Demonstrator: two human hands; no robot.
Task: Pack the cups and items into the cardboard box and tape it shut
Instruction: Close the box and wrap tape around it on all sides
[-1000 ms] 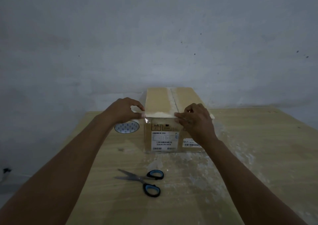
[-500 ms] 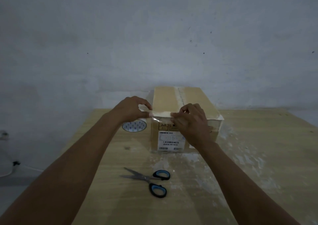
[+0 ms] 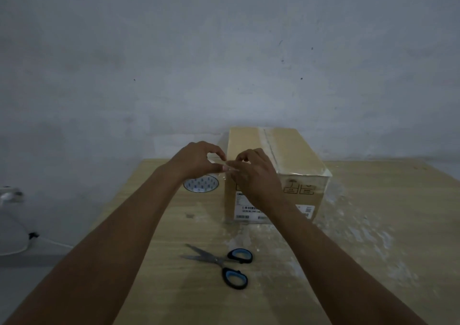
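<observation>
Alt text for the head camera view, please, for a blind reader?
A left hand and right hand pinch clear tape at the near top corner of a closed cardboard box. A tape roll sits beside it; scissors lie in front on the table.

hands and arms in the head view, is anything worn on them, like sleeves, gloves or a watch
The left hand and right hand are bare, with no gloves. The left arm and right arm are uncovered down to the frame edge, so no sleeves show. No watch, bracelet or ring is visible, though in this dim light a thin band could be missed.
</observation>
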